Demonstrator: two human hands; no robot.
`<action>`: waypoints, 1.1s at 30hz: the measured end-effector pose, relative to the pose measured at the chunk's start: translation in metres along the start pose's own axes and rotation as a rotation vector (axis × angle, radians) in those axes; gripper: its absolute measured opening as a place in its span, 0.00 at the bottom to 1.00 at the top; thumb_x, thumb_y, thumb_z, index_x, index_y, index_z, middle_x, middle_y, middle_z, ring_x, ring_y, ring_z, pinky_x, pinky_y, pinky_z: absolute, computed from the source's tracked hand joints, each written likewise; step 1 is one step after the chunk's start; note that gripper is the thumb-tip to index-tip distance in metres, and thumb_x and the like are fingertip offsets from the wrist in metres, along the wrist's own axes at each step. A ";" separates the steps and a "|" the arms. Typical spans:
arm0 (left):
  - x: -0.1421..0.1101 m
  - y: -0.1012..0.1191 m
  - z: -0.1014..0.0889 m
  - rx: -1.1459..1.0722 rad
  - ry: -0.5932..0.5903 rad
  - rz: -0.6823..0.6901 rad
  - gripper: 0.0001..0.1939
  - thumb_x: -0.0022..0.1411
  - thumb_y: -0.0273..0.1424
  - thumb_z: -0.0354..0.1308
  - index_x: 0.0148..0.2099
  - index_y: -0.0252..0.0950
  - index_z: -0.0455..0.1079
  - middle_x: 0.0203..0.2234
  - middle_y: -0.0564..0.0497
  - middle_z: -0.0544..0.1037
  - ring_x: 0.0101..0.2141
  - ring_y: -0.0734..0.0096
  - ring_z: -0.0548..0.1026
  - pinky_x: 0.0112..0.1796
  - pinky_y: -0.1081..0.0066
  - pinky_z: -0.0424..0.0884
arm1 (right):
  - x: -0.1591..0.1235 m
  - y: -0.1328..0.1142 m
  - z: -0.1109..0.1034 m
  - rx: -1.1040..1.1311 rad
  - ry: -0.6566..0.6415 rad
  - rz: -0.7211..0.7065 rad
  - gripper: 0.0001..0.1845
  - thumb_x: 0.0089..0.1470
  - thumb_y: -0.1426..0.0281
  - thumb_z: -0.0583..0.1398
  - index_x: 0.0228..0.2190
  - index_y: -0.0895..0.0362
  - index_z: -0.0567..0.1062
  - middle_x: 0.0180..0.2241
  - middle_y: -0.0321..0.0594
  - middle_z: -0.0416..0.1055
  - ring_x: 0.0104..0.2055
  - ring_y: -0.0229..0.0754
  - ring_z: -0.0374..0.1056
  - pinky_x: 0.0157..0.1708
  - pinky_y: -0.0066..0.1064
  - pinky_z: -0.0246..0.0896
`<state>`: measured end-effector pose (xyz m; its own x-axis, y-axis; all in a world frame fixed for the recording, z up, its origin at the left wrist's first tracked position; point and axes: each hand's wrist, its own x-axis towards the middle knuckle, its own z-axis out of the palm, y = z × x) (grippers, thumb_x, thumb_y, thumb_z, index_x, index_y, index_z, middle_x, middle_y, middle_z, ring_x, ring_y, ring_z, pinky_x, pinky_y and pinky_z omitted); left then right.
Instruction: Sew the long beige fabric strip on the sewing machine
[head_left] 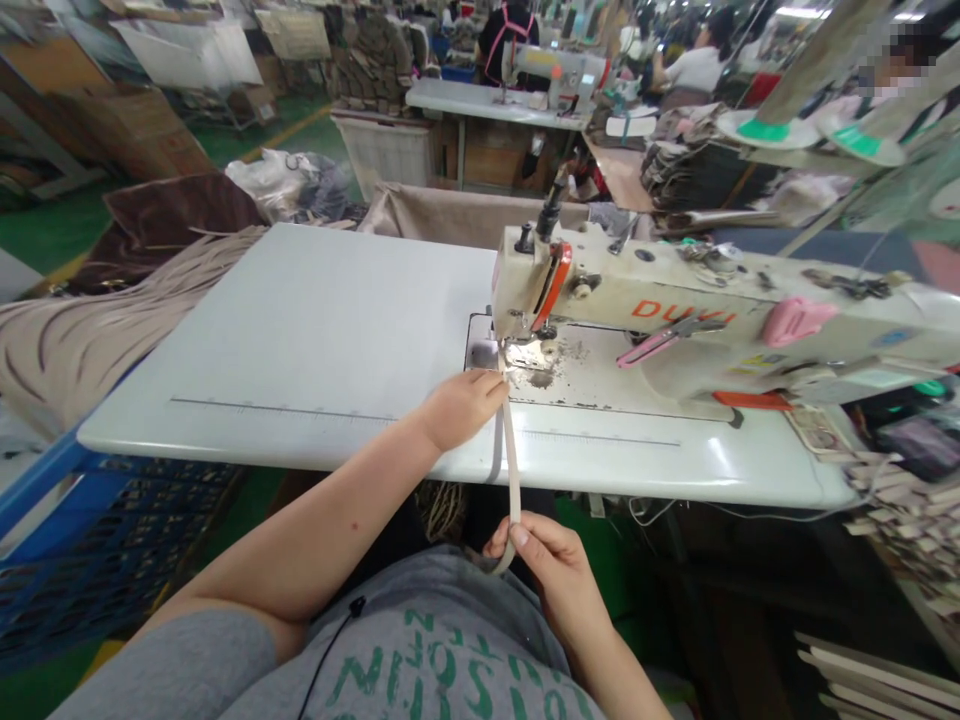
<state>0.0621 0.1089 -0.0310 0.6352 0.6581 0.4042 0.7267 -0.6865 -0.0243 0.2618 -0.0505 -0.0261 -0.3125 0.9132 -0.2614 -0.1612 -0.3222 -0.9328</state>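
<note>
A narrow beige fabric strap runs from under the needle area of a white sewing machine down over the table's front edge. My left hand lies on the machine bed just in front of the presser foot, its fingers closed at the strap; the fingertips are partly hidden. Below the table edge, my right hand pinches the strap between thumb and fingers. The strap's lower end curls behind that hand, close to my grey shirt.
The white sewing table has a ruler line along its front. Many beige strips hang over its left end, above a blue plastic basket. Pink-handled snips rest against the machine. Strip bundles are stacked right. People sit farther back.
</note>
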 end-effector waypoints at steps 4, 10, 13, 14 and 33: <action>-0.001 0.000 0.002 -0.019 -0.020 -0.015 0.08 0.74 0.25 0.50 0.45 0.32 0.71 0.44 0.43 0.76 0.46 0.60 0.77 0.50 0.61 0.76 | 0.000 0.000 -0.001 -0.035 -0.021 -0.002 0.18 0.61 0.57 0.66 0.27 0.56 0.85 0.27 0.40 0.78 0.31 0.43 0.72 0.35 0.32 0.67; 0.000 -0.004 0.010 -0.108 -0.050 -0.049 0.10 0.74 0.24 0.48 0.52 0.34 0.68 0.52 0.42 0.74 0.55 0.59 0.73 0.56 0.60 0.74 | 0.002 0.006 -0.003 -0.047 -0.014 0.006 0.19 0.61 0.55 0.66 0.28 0.57 0.85 0.26 0.42 0.77 0.31 0.44 0.72 0.34 0.33 0.67; 0.003 -0.005 0.014 -0.125 -0.043 -0.071 0.10 0.74 0.26 0.48 0.54 0.34 0.67 0.53 0.42 0.73 0.58 0.57 0.71 0.59 0.57 0.71 | 0.004 0.014 -0.006 -0.070 -0.048 -0.031 0.21 0.62 0.55 0.64 0.27 0.57 0.85 0.26 0.42 0.77 0.31 0.43 0.72 0.34 0.32 0.66; 0.004 -0.005 0.016 -0.123 -0.040 -0.077 0.11 0.74 0.26 0.49 0.54 0.33 0.67 0.53 0.42 0.73 0.59 0.56 0.70 0.61 0.56 0.70 | 0.005 0.017 -0.007 -0.070 -0.060 -0.036 0.21 0.62 0.54 0.64 0.27 0.57 0.84 0.26 0.41 0.77 0.30 0.43 0.72 0.33 0.32 0.66; 0.000 -0.001 0.012 -0.027 -0.026 -0.020 0.07 0.73 0.24 0.52 0.48 0.34 0.71 0.49 0.42 0.75 0.53 0.58 0.75 0.54 0.61 0.75 | 0.025 0.034 -0.015 -0.265 0.026 -0.262 0.16 0.57 0.54 0.68 0.29 0.53 0.83 0.32 0.42 0.75 0.35 0.46 0.71 0.37 0.34 0.65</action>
<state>0.0642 0.1136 -0.0416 0.6272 0.6794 0.3808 0.7323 -0.6809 0.0089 0.2627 -0.0352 -0.0684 -0.2683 0.9633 -0.0080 0.0162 -0.0037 -0.9999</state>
